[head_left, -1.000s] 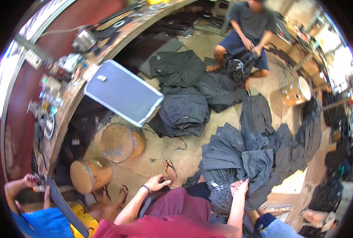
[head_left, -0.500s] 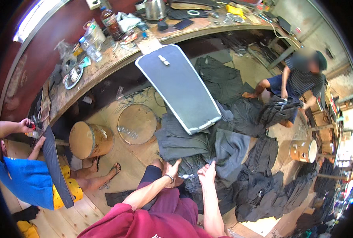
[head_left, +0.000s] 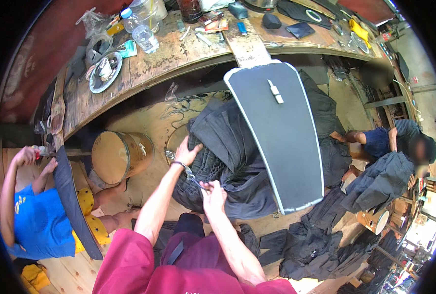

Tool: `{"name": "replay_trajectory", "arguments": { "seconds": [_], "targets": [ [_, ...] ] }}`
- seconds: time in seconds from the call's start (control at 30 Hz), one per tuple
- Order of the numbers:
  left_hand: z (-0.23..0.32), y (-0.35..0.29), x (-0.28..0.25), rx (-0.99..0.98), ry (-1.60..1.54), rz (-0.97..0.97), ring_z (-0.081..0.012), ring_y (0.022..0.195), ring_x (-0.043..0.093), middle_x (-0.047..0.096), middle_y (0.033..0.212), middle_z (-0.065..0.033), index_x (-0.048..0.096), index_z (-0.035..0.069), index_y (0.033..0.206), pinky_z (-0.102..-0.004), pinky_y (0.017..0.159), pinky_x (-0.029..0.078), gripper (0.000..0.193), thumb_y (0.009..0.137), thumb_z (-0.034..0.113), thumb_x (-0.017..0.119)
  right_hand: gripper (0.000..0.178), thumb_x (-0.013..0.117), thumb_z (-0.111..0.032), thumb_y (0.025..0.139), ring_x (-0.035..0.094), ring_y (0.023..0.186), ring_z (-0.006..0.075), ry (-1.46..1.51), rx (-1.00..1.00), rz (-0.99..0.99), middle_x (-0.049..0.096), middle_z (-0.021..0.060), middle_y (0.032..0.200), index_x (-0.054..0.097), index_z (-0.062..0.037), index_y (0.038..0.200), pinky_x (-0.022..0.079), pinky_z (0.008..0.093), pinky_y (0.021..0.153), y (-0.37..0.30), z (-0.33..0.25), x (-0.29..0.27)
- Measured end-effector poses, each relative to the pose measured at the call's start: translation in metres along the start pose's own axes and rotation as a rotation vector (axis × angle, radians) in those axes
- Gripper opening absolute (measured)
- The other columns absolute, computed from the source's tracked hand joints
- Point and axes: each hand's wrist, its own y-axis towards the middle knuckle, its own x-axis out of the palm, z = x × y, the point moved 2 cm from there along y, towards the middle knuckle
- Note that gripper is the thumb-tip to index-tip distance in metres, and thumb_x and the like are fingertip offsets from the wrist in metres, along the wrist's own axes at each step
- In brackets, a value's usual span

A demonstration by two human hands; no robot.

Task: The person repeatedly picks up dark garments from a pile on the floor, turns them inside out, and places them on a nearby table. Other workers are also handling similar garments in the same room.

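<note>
My left hand [head_left: 188, 151] is closed on the upper left edge of a bunched dark garment [head_left: 227, 142], its thumb over the cloth. Gathered, wrinkled fabric hangs below that hand, in front of my knees. Lower and a little to the right, my right hand [head_left: 214, 197] is closed in a pinch at the garment's near side. A thin, shiny grey strip [head_left: 192, 177] runs between the right fingertips and my left wrist, and I cannot make out what it is. A bracelet [head_left: 179, 163] sits on the left wrist.
A padded grey board [head_left: 286, 142] juts from the cluttered wooden bench [head_left: 178, 54]. A drum [head_left: 122, 154] stands left. Dark garments [head_left: 311, 245] lie at right. A person in blue [head_left: 41, 220] sits left; another person [head_left: 399, 142] at right handles dark cloth.
The view has shifted, so the board sits farther right. My left hand has moved up and away from me with the garment, now bunched higher. The person at right has raised a cloth.
</note>
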Motion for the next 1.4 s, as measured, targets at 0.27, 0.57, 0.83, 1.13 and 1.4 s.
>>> {"name": "replay_trajectory", "arguments": {
  "seconds": [0.27,0.57,0.83,1.13,1.4],
  "targets": [
    [-0.024,0.083,-0.040,-0.063,0.591,-0.195,-0.0390,0.147,0.036,0.038,0.160,-0.0182,0.039,0.020,0.156,-0.0651,0.116,0.029,0.087,0.085,0.061,0.070,0.043,0.067,-0.016,0.094,0.060,0.127,0.0318,-0.639,-0.066,-0.185,0.068,0.0180,0.124,0.060,0.0045,0.131,0.044,0.0390,0.110,0.070,0.102,0.070],
    [-0.069,-0.023,-0.014,0.163,0.275,0.236,-0.0433,0.129,0.048,0.054,0.138,-0.0208,0.059,0.005,0.129,-0.0553,0.108,0.040,0.047,0.088,0.024,0.071,0.037,0.069,-0.020,0.095,0.070,0.110,0.0284,-1.410,-0.349,-0.317,0.069,0.0189,0.121,0.064,0.0011,0.125,0.055,0.0397,0.096,0.036,-0.028,0.074],
    [-0.123,-0.036,0.057,-0.554,-0.227,0.359,-0.0314,0.102,0.067,0.068,0.115,-0.0192,0.059,-0.003,0.115,-0.0395,0.093,0.052,0.039,0.088,0.019,0.076,0.037,0.071,-0.020,0.093,0.049,0.125,0.0387,-1.498,-1.672,0.162,0.057,0.0212,0.122,0.061,-0.0019,0.124,0.042,0.0461,0.105,0.003,-0.234,0.204],
    [-0.144,-0.044,0.083,-0.756,-0.892,0.078,-0.0150,0.088,0.066,0.068,0.109,-0.0055,0.049,0.014,0.144,-0.0350,0.073,0.054,0.047,0.098,0.013,0.061,0.019,0.055,-0.016,0.105,0.068,0.078,0.0368,-1.496,-1.248,-0.216,0.068,0.0202,0.090,0.055,-0.0002,0.116,0.054,0.0437,0.070,0.012,-0.202,0.209],
    [-0.119,-0.034,0.096,-0.744,-0.735,0.141,-0.0144,0.085,0.059,0.064,0.095,-0.0009,0.044,0.019,0.147,-0.0371,0.076,0.052,0.053,0.098,0.013,0.063,0.034,0.059,-0.003,0.092,0.065,0.099,0.0496,-1.809,-0.884,-0.730,0.067,0.0309,0.101,0.053,0.0030,0.125,0.053,0.0496,0.088,0.101,-0.023,0.125]
  ]
}}
